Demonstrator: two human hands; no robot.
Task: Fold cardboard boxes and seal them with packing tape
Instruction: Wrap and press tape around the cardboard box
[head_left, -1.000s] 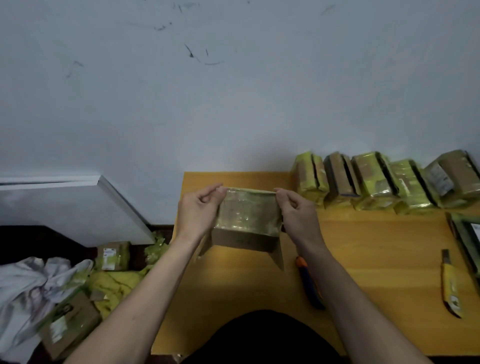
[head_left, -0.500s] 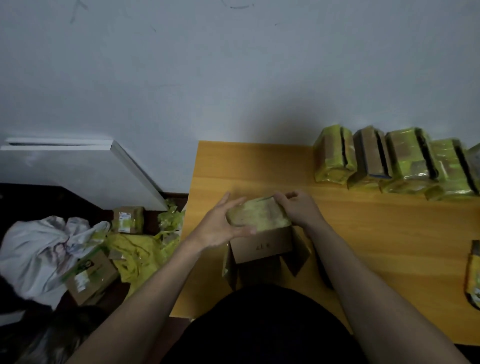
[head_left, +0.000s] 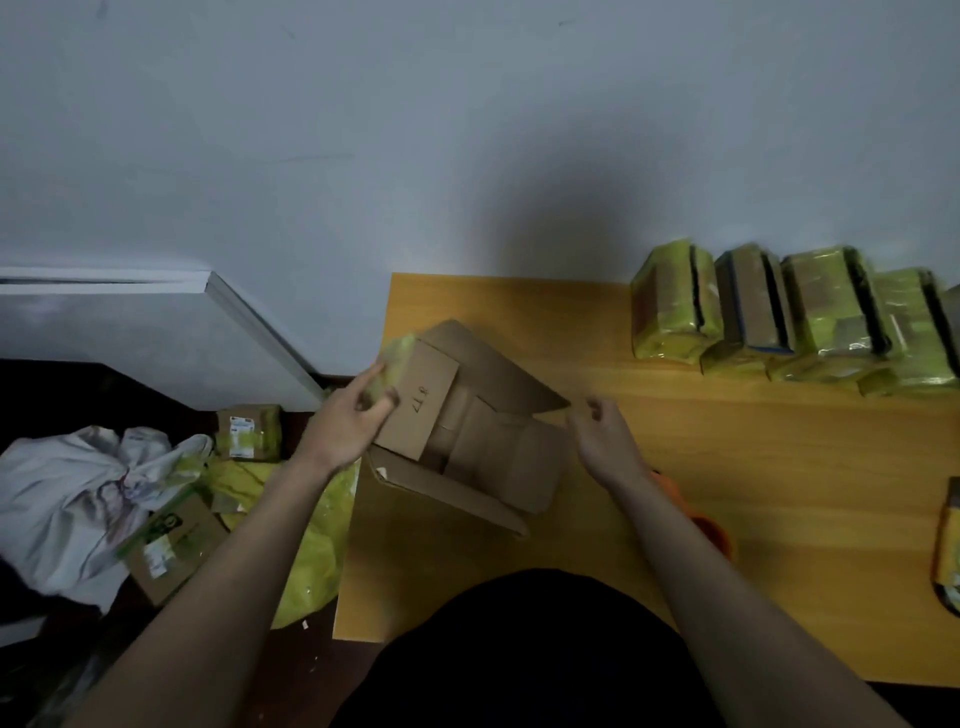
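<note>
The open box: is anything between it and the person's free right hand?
Nothing visible. The right hand hangs just beside the box, close to a raised flap's tip, with only bare table around it. The left hand grips the box.

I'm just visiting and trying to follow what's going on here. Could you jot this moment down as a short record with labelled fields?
setting: wooden table against a pale wall
item in work: open cardboard box, flaps spread, lying at the table's left edge
left hand: grips the box's taped yellow-green end
right hand: loosely curled beside a flap tip, holding nothing
finished pile: row of taped boxes at the back right
floor, left: scattered small boxes, white cloth
</note>
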